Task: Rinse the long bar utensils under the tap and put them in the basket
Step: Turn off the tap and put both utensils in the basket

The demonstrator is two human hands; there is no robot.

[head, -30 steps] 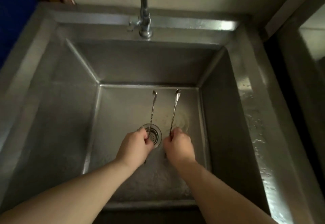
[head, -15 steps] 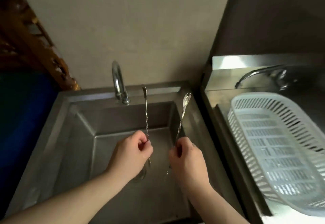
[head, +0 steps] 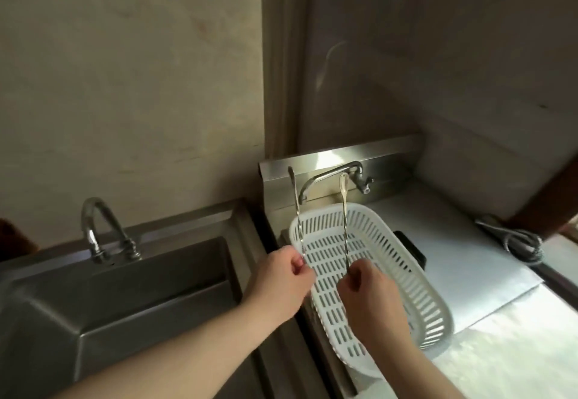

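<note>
I hold two long twisted metal bar spoons upright, bowls up. My left hand (head: 281, 283) grips the left bar spoon (head: 296, 207) near its lower end, over the near-left rim of the white slotted basket (head: 416, 292). My right hand (head: 369, 301) grips the right bar spoon (head: 344, 211) over the basket's inside. The lower ends of both spoons are hidden in my fists. The basket holds nothing that I can see. The steel sink (head: 131, 298) with its curved tap (head: 93, 229) lies to the left.
A second tap (head: 331, 176) juts from the steel backsplash behind the basket. The basket sits on a steel counter (head: 463, 251). A coiled metal hose (head: 519, 242) lies at the counter's right. A dark object (head: 413, 251) sits behind the basket. Walls rise close behind.
Both hands have carried the spoons from inside the sink up and to the right, and they are now above the white basket. The view has swung right with them.
</note>
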